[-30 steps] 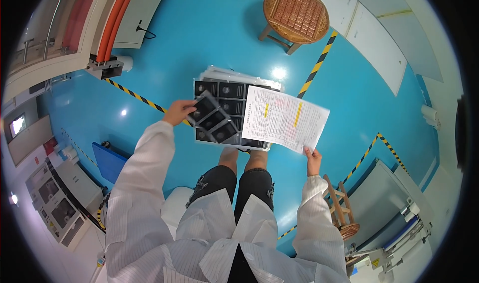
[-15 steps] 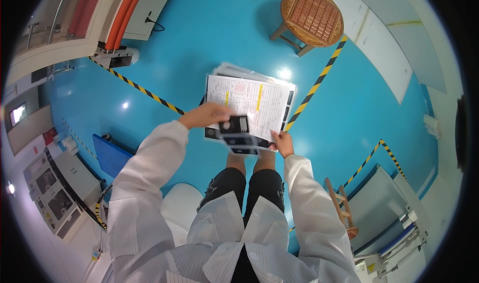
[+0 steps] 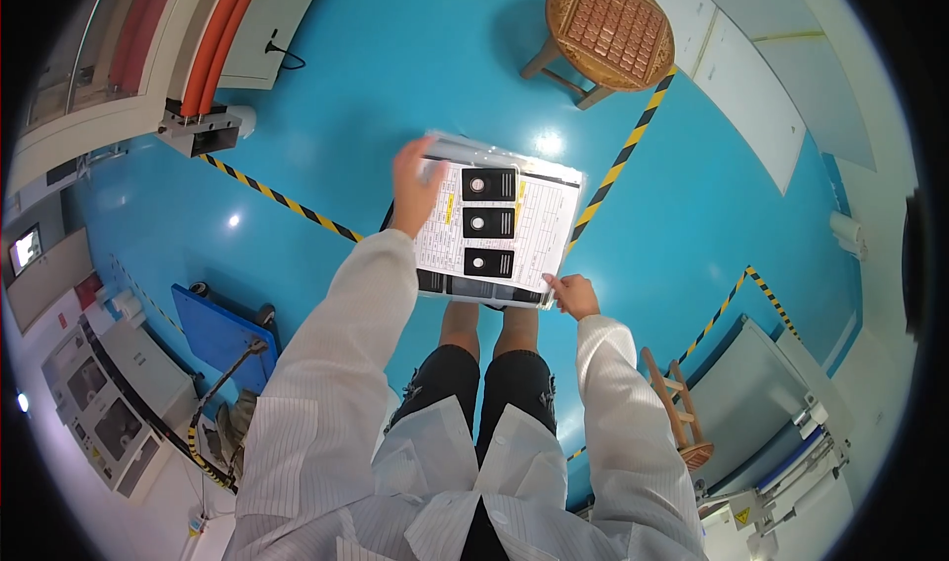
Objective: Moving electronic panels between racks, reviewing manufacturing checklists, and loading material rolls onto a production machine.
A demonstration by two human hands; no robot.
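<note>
A printed form (image 3: 542, 215), white with yellow marks, lies on a stack of clear plastic sheets (image 3: 474, 154) with black panels along the near edge. On the form rests a strip of three black rectangles (image 3: 488, 223), each with a pale round spot. My left hand (image 3: 415, 187) is over the stack's upper left edge, its fingers smeared by motion, so its hold is unclear. At the lower right corner, my right hand (image 3: 574, 295) pinches the stack's edge between thumb and fingers. The stack is held above the floor, over my legs.
A round wooden stool (image 3: 610, 29) stands on the blue floor ahead, beside black-and-yellow floor tape (image 3: 623, 161). To the left are a blue platform cart (image 3: 222, 334) and a cabinet with orange tubes (image 3: 222, 42). Another wooden stool (image 3: 677, 408) stands at right near grey equipment.
The black-panel strip, held by my left hand before, now lies flat on the form. My left hand has moved up and away to the stack's upper left. My right hand stays at its corner.
</note>
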